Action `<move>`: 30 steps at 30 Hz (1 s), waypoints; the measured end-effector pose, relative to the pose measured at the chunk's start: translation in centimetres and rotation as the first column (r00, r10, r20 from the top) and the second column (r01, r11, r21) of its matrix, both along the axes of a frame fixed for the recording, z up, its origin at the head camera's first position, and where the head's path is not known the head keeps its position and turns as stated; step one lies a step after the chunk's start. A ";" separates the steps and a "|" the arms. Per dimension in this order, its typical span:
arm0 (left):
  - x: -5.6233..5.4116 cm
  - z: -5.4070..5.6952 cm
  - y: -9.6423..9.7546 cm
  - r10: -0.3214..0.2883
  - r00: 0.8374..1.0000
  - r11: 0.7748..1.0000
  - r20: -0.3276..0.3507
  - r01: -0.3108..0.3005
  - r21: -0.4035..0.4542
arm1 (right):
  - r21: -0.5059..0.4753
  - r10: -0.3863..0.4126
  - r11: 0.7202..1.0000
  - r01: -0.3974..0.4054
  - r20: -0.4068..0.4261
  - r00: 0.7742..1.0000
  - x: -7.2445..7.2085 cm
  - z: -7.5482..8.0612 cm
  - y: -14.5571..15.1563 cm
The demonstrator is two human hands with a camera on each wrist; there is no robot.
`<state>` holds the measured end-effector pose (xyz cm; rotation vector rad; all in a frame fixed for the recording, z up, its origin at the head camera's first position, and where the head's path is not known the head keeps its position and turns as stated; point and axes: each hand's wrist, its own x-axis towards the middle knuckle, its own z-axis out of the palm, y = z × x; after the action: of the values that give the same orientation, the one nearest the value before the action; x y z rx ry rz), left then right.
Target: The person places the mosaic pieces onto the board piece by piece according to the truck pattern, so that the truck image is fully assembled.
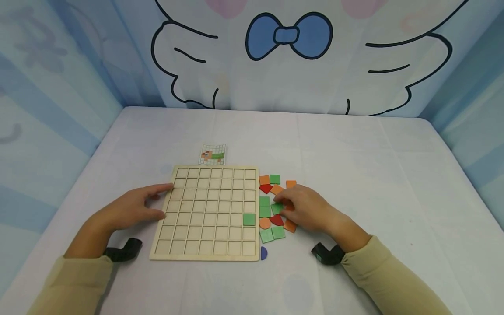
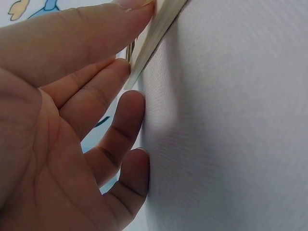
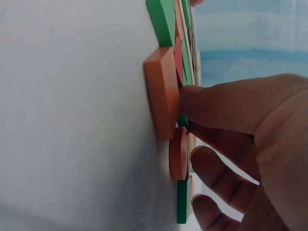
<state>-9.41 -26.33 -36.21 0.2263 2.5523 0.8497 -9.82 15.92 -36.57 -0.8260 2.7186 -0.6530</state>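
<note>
Left hand (image 1: 127,209), thumb and fingers spread, touches the left edge of the gridded board (image 1: 212,218); right hand (image 1: 307,208) pinches a green tile (image 1: 276,208) among loose pieces (image 1: 264,212) beside the board's right edge. Sound handling calls for a steady board and an edge grip clearing neighbouring pieces; a picture card (image 1: 212,155) lies just beyond.

Gridded board (image 1: 201,205) is showing pale wood, one square tile (image 1: 249,219) on it plain green, while loose pieces (image 1: 264,211) alongside are mixing green, orange and red, plus a violet-blue half-round (image 1: 264,253). Picture card (image 1: 212,155) is carrying orange-brown and green blocks over fine grid lines; tablecloth (image 1: 374,175) is reading near-white, sleeves (image 1: 393,280) khaki, wrist devices (image 1: 327,255) black. Backdrop (image 1: 283,83) is displaying black outlines (image 1: 152,46), pink patches (image 1: 226,6) and a black-edged blue bow (image 1: 286,36) on white, side curtains (image 1: 47,109) running pale blue with deeper blue bands.
</note>
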 end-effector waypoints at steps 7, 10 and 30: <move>0.0 0.0 -0.1 -0.007 1.000 1.000 -0.002 0.007 0.004 | 0.002 0.018 1.000 -0.018 -0.014 1.000 -0.1 0.2 -0.1; 0.0 0.0 -0.2 -0.012 1.000 1.000 -0.001 0.012 0.007 | 0.011 0.018 1.000 -0.018 -0.014 1.000 -0.1 0.2 -0.1; 0.1 0.0 0.1 -0.002 1.000 1.000 0.001 0.002 -0.007 | 0.004 0.021 1.000 -0.020 -0.051 0.998 0.0 0.6 -0.5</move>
<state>-9.32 -26.26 -36.20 0.2262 2.5535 0.8402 -9.81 15.46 -36.01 -0.8804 2.7523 -0.6311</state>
